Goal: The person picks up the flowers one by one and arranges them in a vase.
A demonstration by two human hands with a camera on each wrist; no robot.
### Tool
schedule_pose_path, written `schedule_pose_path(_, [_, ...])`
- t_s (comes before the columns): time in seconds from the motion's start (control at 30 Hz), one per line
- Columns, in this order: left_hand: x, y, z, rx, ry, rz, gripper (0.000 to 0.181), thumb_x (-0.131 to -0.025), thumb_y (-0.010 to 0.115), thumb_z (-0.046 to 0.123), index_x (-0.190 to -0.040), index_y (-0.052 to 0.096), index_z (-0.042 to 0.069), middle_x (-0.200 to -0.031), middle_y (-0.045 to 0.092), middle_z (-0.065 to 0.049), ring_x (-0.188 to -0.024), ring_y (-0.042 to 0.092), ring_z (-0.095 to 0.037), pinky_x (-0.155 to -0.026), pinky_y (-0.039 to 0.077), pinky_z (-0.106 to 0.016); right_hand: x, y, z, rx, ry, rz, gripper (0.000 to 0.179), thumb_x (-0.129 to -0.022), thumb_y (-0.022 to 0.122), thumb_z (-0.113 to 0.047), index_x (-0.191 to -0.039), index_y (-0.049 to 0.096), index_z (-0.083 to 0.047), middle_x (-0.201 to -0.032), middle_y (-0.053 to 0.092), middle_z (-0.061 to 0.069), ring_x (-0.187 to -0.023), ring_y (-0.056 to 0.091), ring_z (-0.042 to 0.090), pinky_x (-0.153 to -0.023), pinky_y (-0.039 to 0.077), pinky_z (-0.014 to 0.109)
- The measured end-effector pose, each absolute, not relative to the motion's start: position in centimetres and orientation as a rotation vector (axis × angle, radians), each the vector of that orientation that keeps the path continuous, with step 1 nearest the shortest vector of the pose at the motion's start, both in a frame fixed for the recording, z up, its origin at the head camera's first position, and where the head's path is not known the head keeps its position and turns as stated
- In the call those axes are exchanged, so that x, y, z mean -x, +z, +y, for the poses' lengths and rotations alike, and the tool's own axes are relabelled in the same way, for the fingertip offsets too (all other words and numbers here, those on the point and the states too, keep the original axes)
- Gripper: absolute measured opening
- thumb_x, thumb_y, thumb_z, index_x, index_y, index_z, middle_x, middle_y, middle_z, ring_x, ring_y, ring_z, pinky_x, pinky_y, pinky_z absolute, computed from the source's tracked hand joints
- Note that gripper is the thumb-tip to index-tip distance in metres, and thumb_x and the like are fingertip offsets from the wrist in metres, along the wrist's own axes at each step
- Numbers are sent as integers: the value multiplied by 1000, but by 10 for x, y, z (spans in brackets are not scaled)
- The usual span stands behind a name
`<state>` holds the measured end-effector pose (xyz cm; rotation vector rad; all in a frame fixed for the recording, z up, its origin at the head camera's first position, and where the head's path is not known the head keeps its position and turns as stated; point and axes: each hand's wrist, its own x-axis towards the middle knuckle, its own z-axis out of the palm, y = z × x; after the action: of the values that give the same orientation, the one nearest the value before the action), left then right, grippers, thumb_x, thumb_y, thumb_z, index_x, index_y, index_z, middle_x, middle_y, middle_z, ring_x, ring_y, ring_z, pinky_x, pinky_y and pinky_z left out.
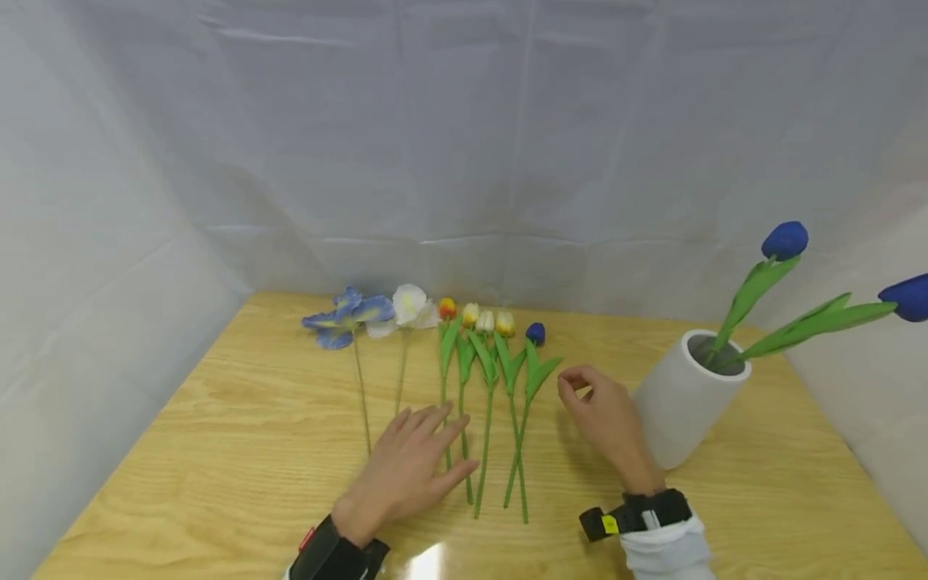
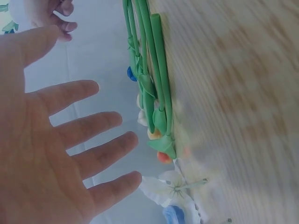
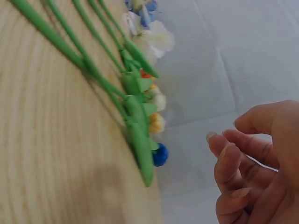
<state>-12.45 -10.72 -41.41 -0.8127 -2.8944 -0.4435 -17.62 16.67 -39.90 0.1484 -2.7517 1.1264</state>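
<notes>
Left: pale grey sheet as side wall, slanting toward the desk's left edge. Far side: another grey sheet with upright fold lines and one crease running across low down, just behind the flowers. Desk: light yellow wood, grain mostly left to right, bright glare spot at the near side.

On the desk, far left of the row: light blue flower, then white flower, petals touching or nearly so, thin stems pointing near. Left hand, black strap on wrist, hovers over the near stems; its grip is wide open, fingers straight and spread, holding nothing.

Next, lying flat side by side, heads far, stems near: red-orange tulip, yellow-white tulip, white tulip, second yellow-white tulip, blue tulip. Last two stems cross.

Right hand is just right of the blue tulip, apart from it; its grip is partly open, fingers loosely curled, nothing held. Black band, white sleeve.

Right: white vase standing on the desk, two blue tulips in it, one upper, one leaning right. Far right: pale side sheet.
</notes>
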Motion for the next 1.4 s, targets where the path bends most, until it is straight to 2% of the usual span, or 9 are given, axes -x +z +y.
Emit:
schedule_pose_path(0.4, [127, -416, -109, 796, -392, -2905, 59, -96, 45, 55, -136, 54, 14, -142, 45, -16, -127, 43, -35, -105, 29, -58, 183, -422, 163, -38, 1170, -2899, 28, -96, 55, -31, -111, 66, -11, -98, 64, 4, -64, 53, 14, -54, 45, 29])
schedule_pose_path(0.63, [128, -417, -111, 789, -399, -2892, 57, -95, 49, 53, -136, 55, 14, -141, 46, -16, -126, 44, -35, -104, 30, -59, 187, -432, 160, -29, 1128, -2911, 26, -95, 56, -30, -106, 69, -11, -93, 66, 1, -78, 59, 15, -66, 50, 31])
schedule_pose_path(0.73, [128, -416, -112, 787, -395, -2881, 56, -94, 50, 53, -135, 55, 14, -140, 47, -16, -125, 45, -36, -103, 32, -59, 187, -434, 158, -16, 1122, -2929, 27, -94, 56, -30, -106, 70, -10, -91, 67, 1, -78, 60, 15, -67, 50, 32])
schedule_pose_path(1.03, [127, -416, -113, 785, -392, -2890, 56, -95, 50, 52, -135, 55, 14, -141, 46, -16, -125, 45, -36, -103, 32, -59, 191, -440, 150, -8, 1180, -2968, 27, -95, 57, -28, -105, 70, -6, -85, 65, 1, -70, 56, 14, -60, 47, 28])
schedule_pose_path(1.4, [127, -420, -116, 764, -402, -2907, 56, -95, 50, 53, -136, 54, 15, -141, 46, -14, -126, 44, -35, -104, 31, -58, 192, -442, 139, 31, 1161, -2979, 26, -92, 60, -32, -97, 74, -10, -81, 66, -2, -65, 54, 13, -54, 43, 28])
